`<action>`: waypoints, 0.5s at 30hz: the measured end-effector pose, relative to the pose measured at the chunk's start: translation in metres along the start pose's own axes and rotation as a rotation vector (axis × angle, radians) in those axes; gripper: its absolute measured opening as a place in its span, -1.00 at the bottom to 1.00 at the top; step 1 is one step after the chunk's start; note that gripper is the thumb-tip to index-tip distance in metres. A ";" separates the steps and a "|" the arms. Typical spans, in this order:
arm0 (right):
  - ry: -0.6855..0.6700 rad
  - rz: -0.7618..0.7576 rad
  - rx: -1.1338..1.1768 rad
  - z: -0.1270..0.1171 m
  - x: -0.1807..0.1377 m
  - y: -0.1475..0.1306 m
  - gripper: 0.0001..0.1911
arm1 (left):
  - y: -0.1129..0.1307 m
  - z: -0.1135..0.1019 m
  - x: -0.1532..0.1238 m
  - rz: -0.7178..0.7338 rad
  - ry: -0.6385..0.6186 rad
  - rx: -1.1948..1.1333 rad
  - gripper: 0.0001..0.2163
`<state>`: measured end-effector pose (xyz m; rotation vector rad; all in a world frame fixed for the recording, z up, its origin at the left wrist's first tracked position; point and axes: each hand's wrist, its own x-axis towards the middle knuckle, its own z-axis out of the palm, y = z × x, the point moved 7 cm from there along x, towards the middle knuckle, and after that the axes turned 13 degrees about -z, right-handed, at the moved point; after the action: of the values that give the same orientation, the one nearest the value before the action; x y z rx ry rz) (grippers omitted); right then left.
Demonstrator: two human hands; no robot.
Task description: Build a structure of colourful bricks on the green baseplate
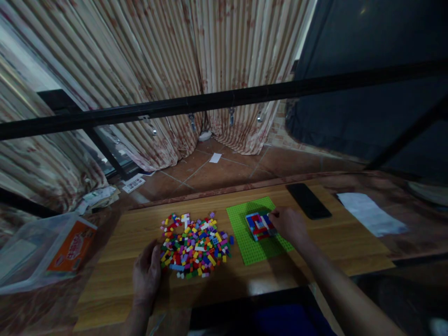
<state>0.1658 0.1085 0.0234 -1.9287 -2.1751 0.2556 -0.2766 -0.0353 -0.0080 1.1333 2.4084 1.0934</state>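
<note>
A small block build (259, 226) of red, blue and white toy bricks stands on a green studded baseplate (247, 249). At its right edge is my right hand (289, 225), thumb and fingers pinched together against the upper right corner. Whatever lies between those fingertips is hidden. To the left of the baseplate spreads a pile of loose toy bricks (196, 247) in many colours. My left hand (147, 270) rests on the table along the pile's left side, fingers loosely apart and holding nothing visible; some of its fingers are hidden.
The wooden table (115, 266) also carries a black phone (308, 200) behind my right hand. A white sheet (371, 214) lies off to the right. At the left stands a clear plastic box (38, 256) with an orange label. A black rail (210, 101) crosses before the curtains (157, 56).
</note>
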 end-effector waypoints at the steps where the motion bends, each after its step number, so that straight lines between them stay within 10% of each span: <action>1: 0.006 0.001 -0.001 0.001 0.000 0.000 -0.75 | 0.000 0.000 0.000 0.004 0.005 0.002 -0.56; 15: 0.113 0.017 0.108 0.013 -0.012 0.004 -0.73 | 0.001 -0.001 -0.001 0.011 0.019 -0.002 -0.56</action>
<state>0.1676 0.0973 0.0089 -1.8568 -2.0315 0.2550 -0.2759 -0.0359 -0.0070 1.1415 2.4179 1.1145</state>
